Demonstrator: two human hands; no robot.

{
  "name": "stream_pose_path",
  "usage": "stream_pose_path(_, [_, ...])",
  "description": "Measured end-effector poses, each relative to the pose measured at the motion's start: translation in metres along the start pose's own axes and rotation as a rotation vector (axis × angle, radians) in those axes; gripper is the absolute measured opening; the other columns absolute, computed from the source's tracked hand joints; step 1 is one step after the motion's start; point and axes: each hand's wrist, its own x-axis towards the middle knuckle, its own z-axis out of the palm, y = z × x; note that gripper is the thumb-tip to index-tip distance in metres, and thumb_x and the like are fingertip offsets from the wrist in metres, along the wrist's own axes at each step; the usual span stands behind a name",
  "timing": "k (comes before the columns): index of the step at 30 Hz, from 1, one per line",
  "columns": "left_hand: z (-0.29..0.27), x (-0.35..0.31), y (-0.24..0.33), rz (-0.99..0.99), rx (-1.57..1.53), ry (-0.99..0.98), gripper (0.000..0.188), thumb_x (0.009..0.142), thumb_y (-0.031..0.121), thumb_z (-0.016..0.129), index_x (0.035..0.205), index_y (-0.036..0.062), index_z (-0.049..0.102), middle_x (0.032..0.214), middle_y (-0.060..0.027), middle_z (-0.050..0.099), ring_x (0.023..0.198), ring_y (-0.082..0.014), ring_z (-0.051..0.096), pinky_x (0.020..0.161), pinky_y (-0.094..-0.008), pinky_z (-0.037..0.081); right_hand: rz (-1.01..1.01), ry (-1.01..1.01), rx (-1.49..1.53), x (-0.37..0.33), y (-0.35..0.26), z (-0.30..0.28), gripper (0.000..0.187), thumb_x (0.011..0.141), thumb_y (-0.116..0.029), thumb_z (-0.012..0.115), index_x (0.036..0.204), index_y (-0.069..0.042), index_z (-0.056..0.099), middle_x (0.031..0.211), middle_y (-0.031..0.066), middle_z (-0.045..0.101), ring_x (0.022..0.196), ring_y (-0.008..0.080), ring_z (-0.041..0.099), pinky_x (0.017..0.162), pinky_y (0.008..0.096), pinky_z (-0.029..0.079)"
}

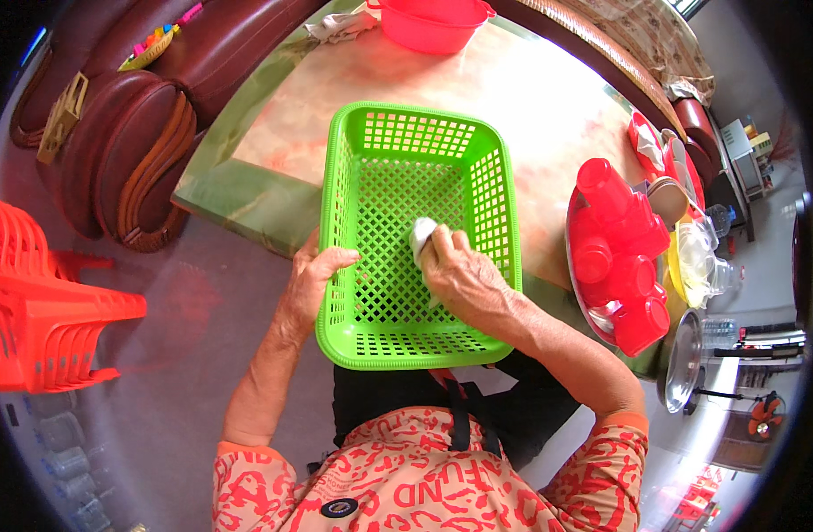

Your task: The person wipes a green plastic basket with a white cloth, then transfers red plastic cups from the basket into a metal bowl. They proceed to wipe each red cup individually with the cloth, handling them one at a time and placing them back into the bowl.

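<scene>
A bright green plastic basket with a lattice bottom and slotted sides is tilted toward me in front of my body, partly over the table's near edge. My left hand grips its left rim, thumb over the top edge and fingers hidden behind the wall. Inside the basket, my right hand is closed round a bunched white cloth. The cloth is against or just above the lattice bottom; I cannot tell which.
The marble-topped table carries a red basin, a crumpled whitish cloth and a tray of red cups at right. Stacked red plastic stools stand at left. A dark red sofa lies beyond them.
</scene>
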Motion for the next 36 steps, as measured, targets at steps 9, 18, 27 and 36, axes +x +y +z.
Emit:
stream_pose_path(9, [0.004, -0.004, 0.004, 0.057, 0.025, 0.007, 0.038, 0.082, 0.010, 0.057, 0.119, 0.0014, 0.054, 0.090, -0.0074, 0.063, 0.072, -0.0140, 0.061, 0.065, -0.0288, 0.053, -0.043, 0.036, 0.022, 0.003, -0.001, -0.002, 0.022, 0.070, -0.002, 0.062, 0.088, 0.010, 0.062, 0.081, 0.0134, 0.052, 0.076, 0.0213, 0.056, 0.047, 0.0276, 0.053])
stream_pose_path(18, [0.001, -0.003, 0.000, 0.050, -0.003, -0.021, 0.037, 0.081, 0.012, 0.060, 0.116, 0.0015, 0.056, 0.090, -0.0072, 0.063, 0.073, -0.0144, 0.061, 0.066, -0.0295, 0.053, 0.264, -0.070, -0.260, 0.050, 0.047, 0.015, 0.023, 0.070, -0.002, 0.065, 0.091, 0.008, 0.067, 0.093, 0.0182, 0.061, 0.090, 0.0268, 0.057, 0.067, 0.0359, 0.052])
stream_pose_path(27, [0.001, -0.002, 0.003, 0.018, 0.055, -0.006, 0.033, 0.082, 0.011, 0.059, 0.114, 0.0028, 0.056, 0.088, -0.0047, 0.062, 0.074, -0.0125, 0.059, 0.068, -0.0282, 0.051, -0.083, 0.102, 0.067, 0.025, -0.006, 0.005, 0.023, 0.066, -0.002, 0.062, 0.087, 0.008, 0.062, 0.084, 0.0136, 0.049, 0.078, 0.0229, 0.055, 0.057, 0.0293, 0.056])
stream_pose_path(36, [-0.004, -0.001, -0.001, 0.029, 0.040, -0.048, 0.040, 0.082, 0.010, 0.059, 0.121, 0.0027, 0.054, 0.101, -0.0050, 0.062, 0.087, -0.0128, 0.057, 0.079, -0.0299, 0.049, 0.165, 0.109, 0.139, 0.078, 0.028, 0.018, 0.017, 0.073, -0.001, 0.062, 0.088, 0.006, 0.064, 0.091, 0.0141, 0.055, 0.089, 0.0292, 0.057, 0.065, 0.0345, 0.059])
